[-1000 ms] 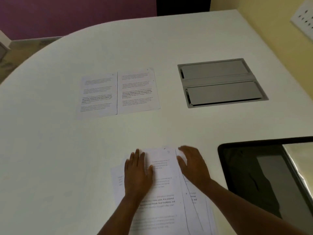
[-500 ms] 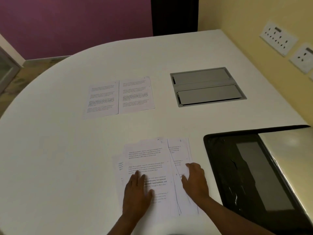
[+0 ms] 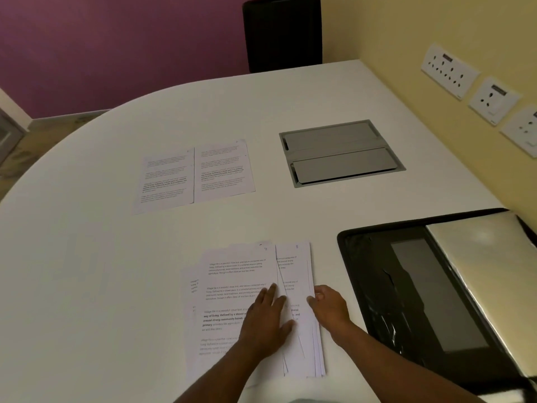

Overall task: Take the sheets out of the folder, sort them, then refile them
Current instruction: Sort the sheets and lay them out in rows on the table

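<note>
A loose stack of printed sheets (image 3: 232,289) lies fanned out on the white table (image 3: 87,271) near its front edge. My left hand (image 3: 266,324) rests flat on the stack's middle with its fingers straight. My right hand (image 3: 329,308) is at the stack's right edge, its fingers curled against the edges of the sheets. Two separate printed sheets (image 3: 194,175) lie side by side farther back. The black folder (image 3: 406,301) lies open at the right, with a shiny plastic sleeve (image 3: 488,263) on its right half.
A grey cable hatch (image 3: 340,154) is set into the table at the back right. A black chair (image 3: 283,33) stands behind the table. Wall sockets (image 3: 449,71) line the yellow wall at the right.
The view has tilted up, so the stack sits lower in frame. My left hand slid right across the stack, and my right hand moved to the stack's right edge.
</note>
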